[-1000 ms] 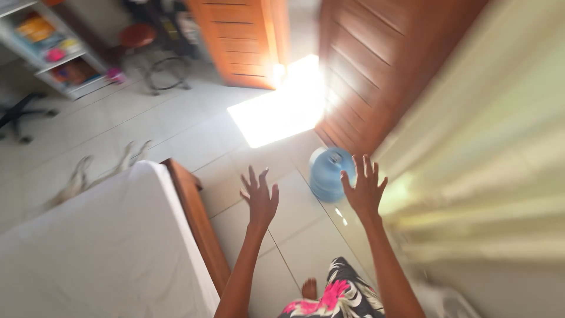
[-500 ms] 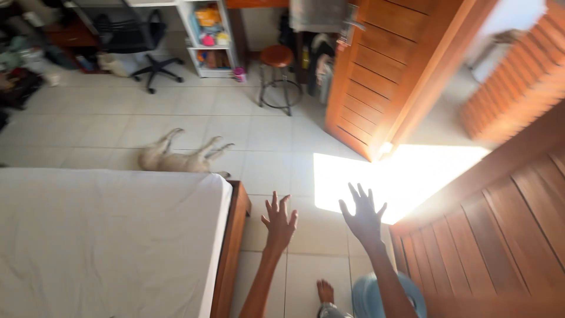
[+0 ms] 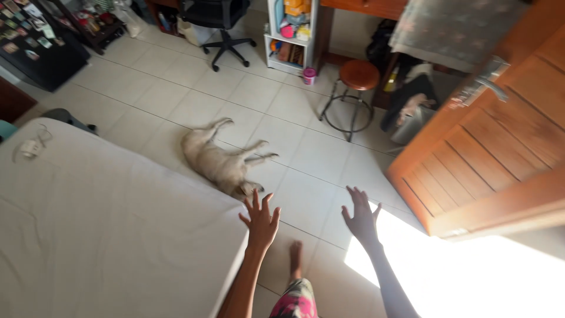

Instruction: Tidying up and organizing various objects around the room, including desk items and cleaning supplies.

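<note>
Near the bed's corner, left hand (image 3: 261, 220) and right hand (image 3: 361, 217) reach out — fingers spread wide, holding nothing — above the tiled floor (image 3: 306, 159); the bed (image 3: 112, 235) lies left, a dog (image 3: 220, 162) sprawled just beyond.

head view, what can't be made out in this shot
- Dog: its head is hidden behind the bed corner.
- Shelf unit: its contents are too small to identify, and its top is cut off by the frame edge.
- Left hand and right hand: only their backs show, fingers spread, holding nothing; palms unseen.
</note>
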